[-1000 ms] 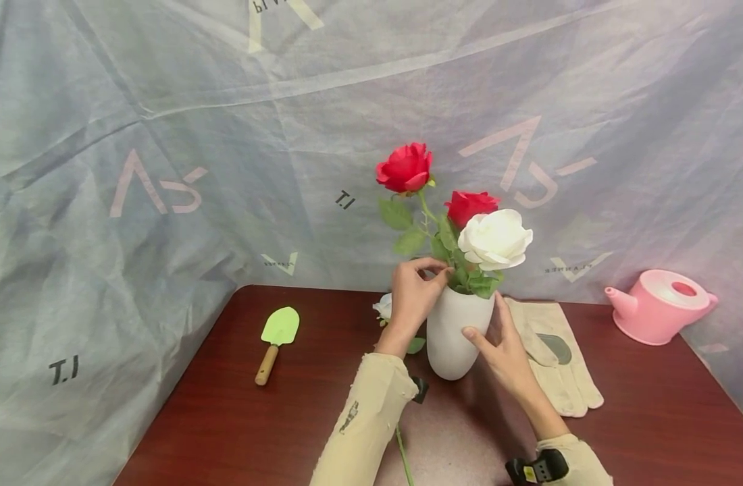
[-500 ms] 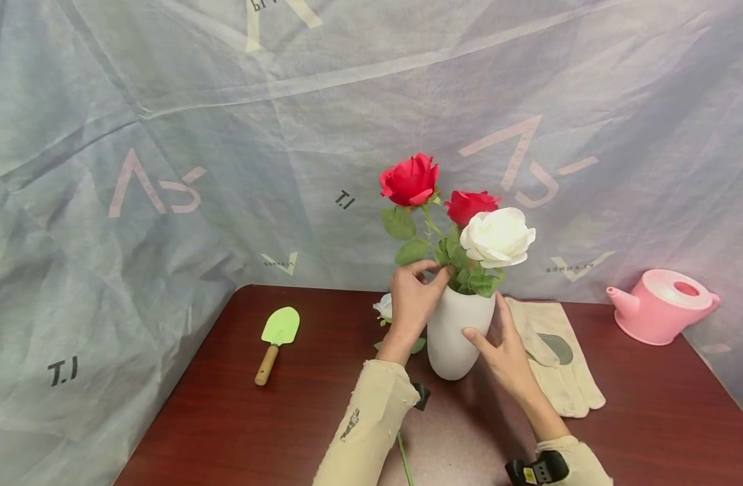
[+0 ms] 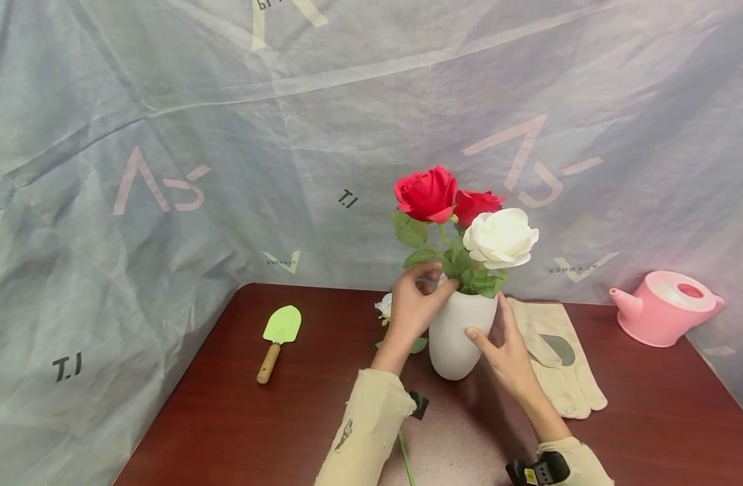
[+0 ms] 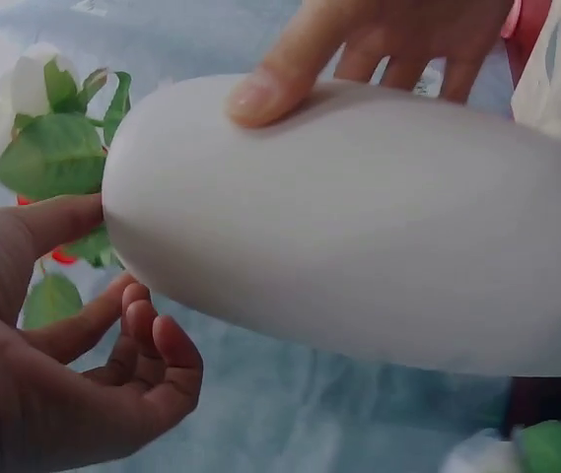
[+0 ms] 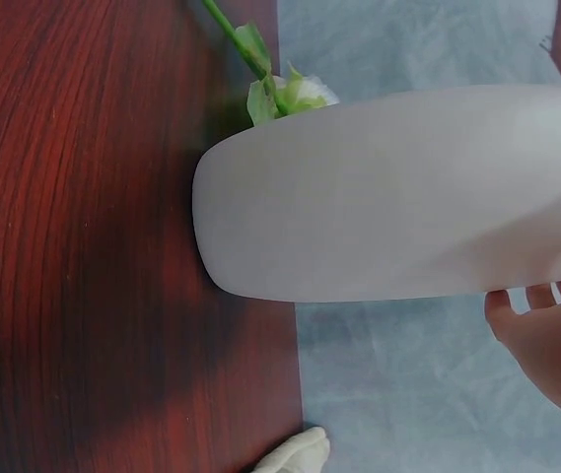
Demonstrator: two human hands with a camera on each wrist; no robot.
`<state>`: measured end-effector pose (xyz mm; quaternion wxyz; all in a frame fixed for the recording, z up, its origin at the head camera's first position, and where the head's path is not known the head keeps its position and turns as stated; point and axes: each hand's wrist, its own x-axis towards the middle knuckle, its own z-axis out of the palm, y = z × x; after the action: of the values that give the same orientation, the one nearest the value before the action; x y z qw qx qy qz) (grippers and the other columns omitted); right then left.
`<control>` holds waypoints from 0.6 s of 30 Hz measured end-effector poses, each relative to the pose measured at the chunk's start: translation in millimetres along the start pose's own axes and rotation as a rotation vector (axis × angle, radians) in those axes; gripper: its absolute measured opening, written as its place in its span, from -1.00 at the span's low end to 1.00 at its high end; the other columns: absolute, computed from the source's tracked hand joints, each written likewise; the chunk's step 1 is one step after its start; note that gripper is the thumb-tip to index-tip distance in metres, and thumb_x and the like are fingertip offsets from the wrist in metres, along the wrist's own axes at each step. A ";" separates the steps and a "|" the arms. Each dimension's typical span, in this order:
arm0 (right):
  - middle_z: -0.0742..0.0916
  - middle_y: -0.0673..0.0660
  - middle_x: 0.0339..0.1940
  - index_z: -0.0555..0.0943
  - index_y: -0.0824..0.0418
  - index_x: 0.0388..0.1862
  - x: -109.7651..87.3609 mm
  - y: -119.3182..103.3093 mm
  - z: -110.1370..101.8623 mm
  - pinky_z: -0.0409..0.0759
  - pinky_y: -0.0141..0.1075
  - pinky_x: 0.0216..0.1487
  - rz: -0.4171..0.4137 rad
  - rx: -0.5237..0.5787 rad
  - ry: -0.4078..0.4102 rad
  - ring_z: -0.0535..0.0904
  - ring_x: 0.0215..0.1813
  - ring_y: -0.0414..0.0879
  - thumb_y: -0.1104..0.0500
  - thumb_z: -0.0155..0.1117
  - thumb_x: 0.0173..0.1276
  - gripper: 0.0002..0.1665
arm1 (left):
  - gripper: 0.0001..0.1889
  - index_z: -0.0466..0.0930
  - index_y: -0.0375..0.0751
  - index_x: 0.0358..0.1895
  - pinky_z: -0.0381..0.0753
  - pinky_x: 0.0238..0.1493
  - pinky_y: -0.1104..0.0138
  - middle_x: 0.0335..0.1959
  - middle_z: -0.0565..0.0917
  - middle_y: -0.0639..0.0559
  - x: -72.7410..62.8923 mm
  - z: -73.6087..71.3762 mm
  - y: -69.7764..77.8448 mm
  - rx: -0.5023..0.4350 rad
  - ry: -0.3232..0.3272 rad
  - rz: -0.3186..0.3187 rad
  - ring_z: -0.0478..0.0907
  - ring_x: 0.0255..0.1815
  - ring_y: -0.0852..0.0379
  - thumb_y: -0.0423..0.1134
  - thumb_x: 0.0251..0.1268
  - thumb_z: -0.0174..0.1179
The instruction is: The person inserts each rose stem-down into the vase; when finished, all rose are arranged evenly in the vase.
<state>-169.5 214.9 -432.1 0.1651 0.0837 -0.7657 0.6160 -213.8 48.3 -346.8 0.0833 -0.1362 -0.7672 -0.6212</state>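
A white vase (image 3: 463,331) stands upright on the table, holding two red roses and a white rose (image 3: 501,238). My right hand (image 3: 508,361) grips the vase's right side, thumb on the front and fingers round the back. At the vase's mouth, my left hand (image 3: 415,300) pinches the left red rose (image 3: 427,194) low on its stem; the pinched part is hidden by fingers and rim. Behind it is the other red rose (image 3: 477,206). In the left wrist view the left thumb and index finger reach the rim beside the green leaves (image 4: 53,156).
Another white rose (image 3: 384,307) lies on the table (image 3: 323,405) behind the left forearm, its stem running toward the front. Left is a green trowel (image 3: 283,325) with a wooden handle. Cream gloves (image 3: 566,378) and a pink watering can (image 3: 663,307) are on the right.
The left red rose has come down and to the right, closer to the other blooms. My left hand has lowered slightly at the vase's mouth; the right hand keeps its hold.
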 end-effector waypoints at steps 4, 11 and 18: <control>0.07 0.15 0.48 -0.18 0.03 0.51 0.2 0.7 1.0 0.19 -0.58 0.21 0.003 0.010 0.003 0.00 0.45 0.00 0.25 0.24 0.31 0.01 | -0.79 0.67 -0.11 -0.14 0.54 -0.33 0.33 -0.26 0.63 0.11 -16.8 -11.8 -24.2 -0.078 0.045 -0.025 0.54 -0.33 0.20 -0.12 0.21 0.24; 0.01 0.14 0.50 -0.21 0.06 0.51 0.4 0.1 -0.6 0.13 -0.60 0.23 0.004 0.004 0.001 -0.07 0.47 -0.03 0.24 0.23 0.32 0.01 | -0.84 0.66 -0.17 -0.22 0.53 -0.28 0.25 -0.34 0.66 0.04 -59.0 -40.1 -105.8 0.104 0.062 -0.208 0.57 -0.31 0.14 -0.19 0.23 0.20; 0.01 0.17 0.50 -0.22 0.10 0.51 -0.4 1.0 -0.4 0.14 -0.61 0.22 -0.011 0.010 -0.005 -0.08 0.47 -0.01 0.29 0.22 0.31 0.02 | -0.88 0.62 -0.28 -0.30 0.56 -0.65 0.32 -0.56 0.62 -0.08 -87.6 -45.0 -163.7 0.063 -0.027 -0.363 0.54 -0.65 0.11 -0.28 0.23 0.20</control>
<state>-169.3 215.5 -433.1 0.1662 0.0900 -0.7626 0.6186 -183.6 -36.2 -515.5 -0.0360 -0.0012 -0.7994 -0.5997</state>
